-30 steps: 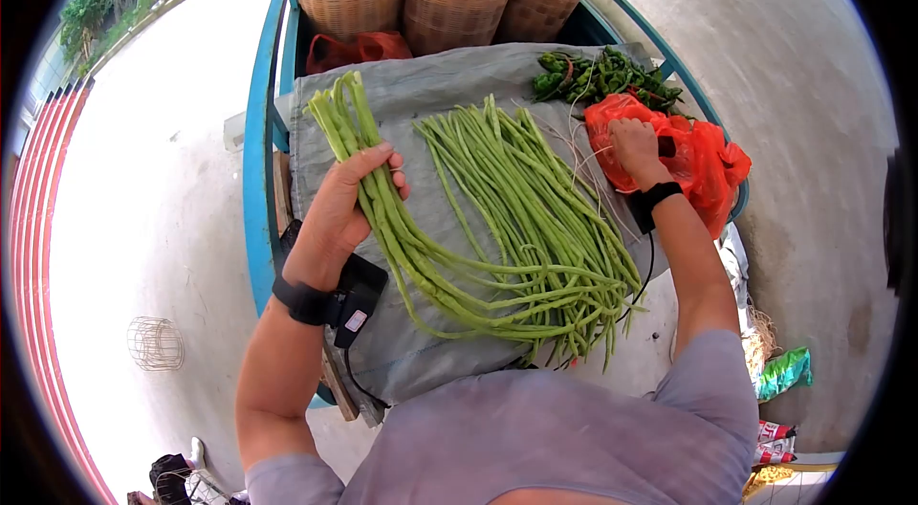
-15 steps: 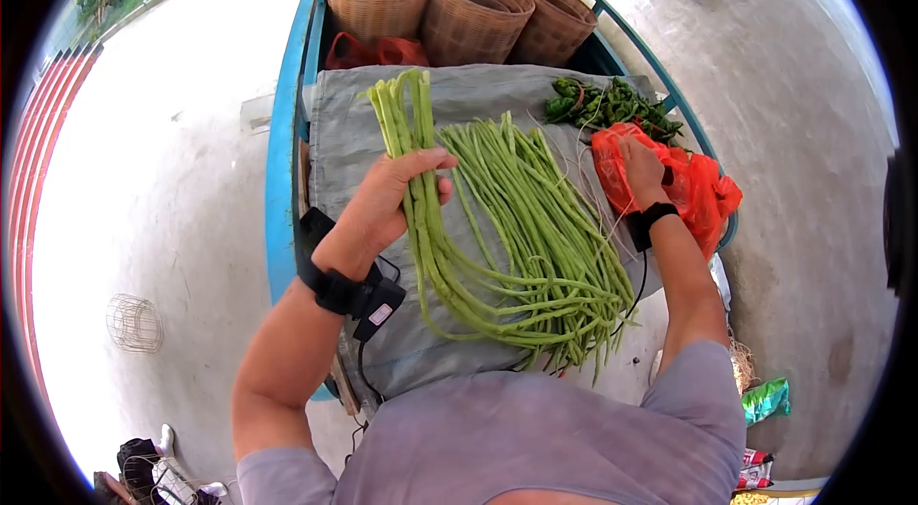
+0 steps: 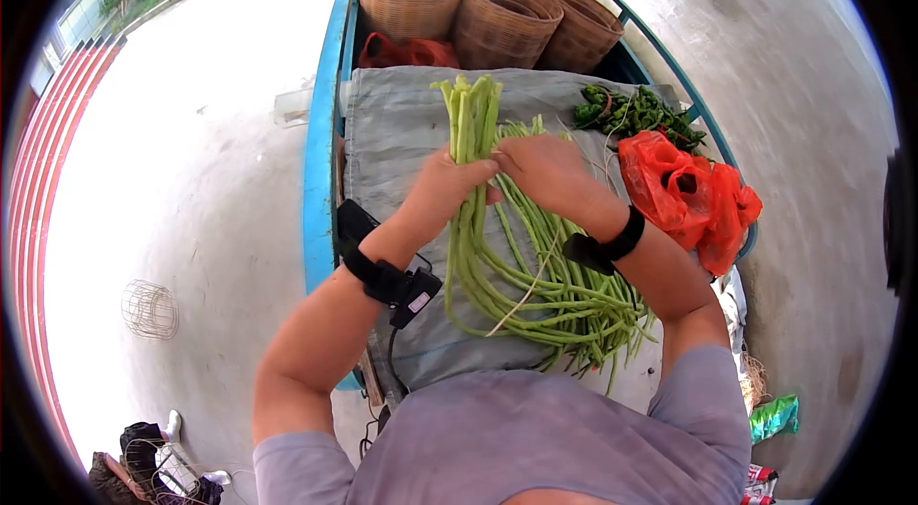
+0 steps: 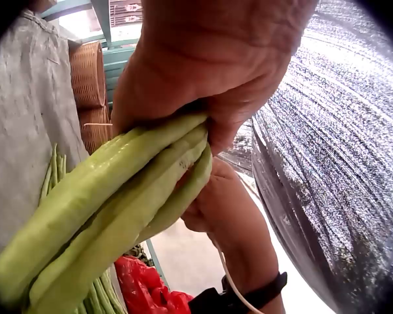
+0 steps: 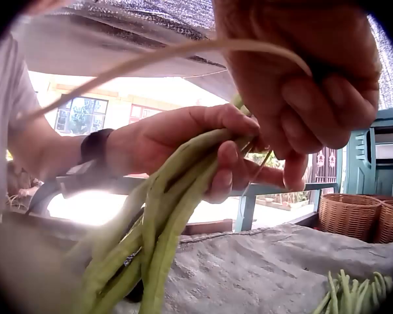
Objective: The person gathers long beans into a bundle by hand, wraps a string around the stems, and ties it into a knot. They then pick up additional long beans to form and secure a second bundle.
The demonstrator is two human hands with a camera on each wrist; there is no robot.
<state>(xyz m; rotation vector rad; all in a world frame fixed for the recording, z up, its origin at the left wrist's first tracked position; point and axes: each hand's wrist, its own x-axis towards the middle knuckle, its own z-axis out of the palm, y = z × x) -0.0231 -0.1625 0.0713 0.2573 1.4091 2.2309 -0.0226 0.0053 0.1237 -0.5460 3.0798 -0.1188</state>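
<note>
My left hand (image 3: 438, 191) grips a bunch of long green beans (image 3: 467, 122) near its upper end, thumb across the front. The stem ends stick up above the hand, while the lower lengths bend down and right onto a pile of more long beans (image 3: 598, 309) on the grey cloth (image 3: 402, 132). Close against the left thumb is my right hand (image 3: 550, 170), its fingers curled round a thin pale strand (image 5: 183, 49). That strand trails from the hand in a loop and hangs across the beans in the head view. Both hands are at the bunch.
A red plastic bag (image 3: 665, 180) lies at the cloth's right edge, below a heap of green peppers (image 3: 645, 113). Several wicker baskets (image 3: 411, 8) stand at the back of the blue cart (image 3: 325, 218). Another red bag (image 3: 411, 51) sits before them.
My right hand has left the red bag and come left to the bunch, bringing a pale strand. The left hand has moved right with the beans, which now stand more upright.
</note>
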